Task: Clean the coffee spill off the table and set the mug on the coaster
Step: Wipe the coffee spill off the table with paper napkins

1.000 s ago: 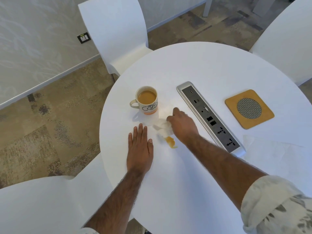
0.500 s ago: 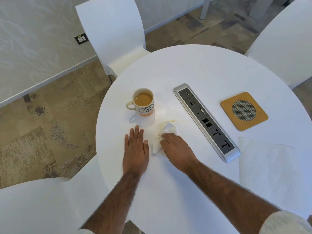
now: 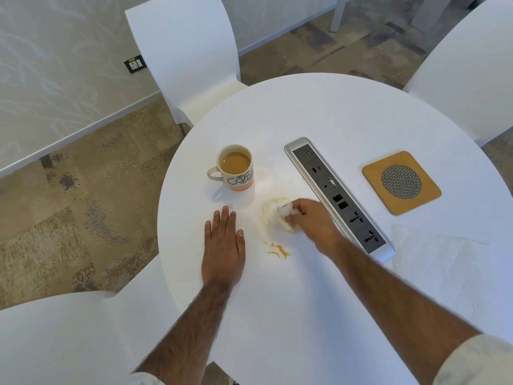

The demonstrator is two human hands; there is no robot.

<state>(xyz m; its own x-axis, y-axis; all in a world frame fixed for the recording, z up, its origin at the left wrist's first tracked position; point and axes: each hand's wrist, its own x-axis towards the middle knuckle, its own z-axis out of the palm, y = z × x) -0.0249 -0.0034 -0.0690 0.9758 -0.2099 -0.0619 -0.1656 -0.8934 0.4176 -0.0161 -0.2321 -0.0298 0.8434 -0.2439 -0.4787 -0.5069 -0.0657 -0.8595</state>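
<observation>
A mug full of milky coffee stands on the round white table, handle to the left. Right of it and nearer me, brown coffee streaks and a small puddle mark the tabletop. My right hand presses a crumpled white tissue onto the streaks, beside the power strip. Flat on the table lies my left hand, fingers together, just below the mug and holding nothing. The tan square coaster with a mesh disc sits at the right, apart from the mug.
A silver power strip runs diagonally between the spill and the coaster. A flat white paper napkin lies at the right near the table edge. White chairs stand at the back left, back right and front left.
My right hand has slid the tissue up and right, toward the power strip, uncovering the small puddle nearer me. My left hand stays flat in place.
</observation>
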